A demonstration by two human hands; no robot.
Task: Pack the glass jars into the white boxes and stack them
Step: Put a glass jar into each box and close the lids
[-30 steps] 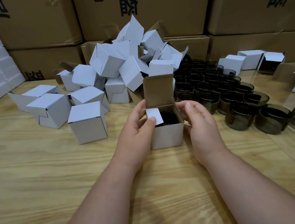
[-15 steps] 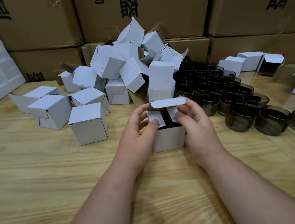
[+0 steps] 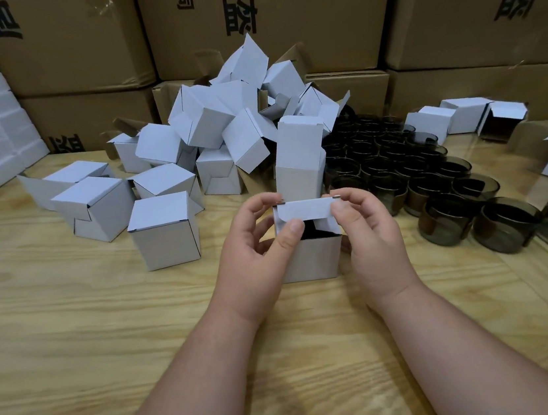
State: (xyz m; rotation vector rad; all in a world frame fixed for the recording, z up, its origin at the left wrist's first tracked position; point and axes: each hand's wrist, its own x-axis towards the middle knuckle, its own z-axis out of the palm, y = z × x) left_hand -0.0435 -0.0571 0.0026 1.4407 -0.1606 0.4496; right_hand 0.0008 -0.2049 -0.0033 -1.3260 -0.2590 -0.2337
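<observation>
The box (image 3: 311,258) sits on the table (image 3: 76,352) between my hands. Boxes (image 3: 207,129) pile far left; jars (image 3: 435,180) right.

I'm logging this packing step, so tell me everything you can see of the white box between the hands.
The white box is a small cardboard cube standing upright on the wooden table. Its top is half closed: the lid is folded forward, side flaps bent inward, something dark showing inside. The left hand and right hand pinch the lid's corners.
</observation>
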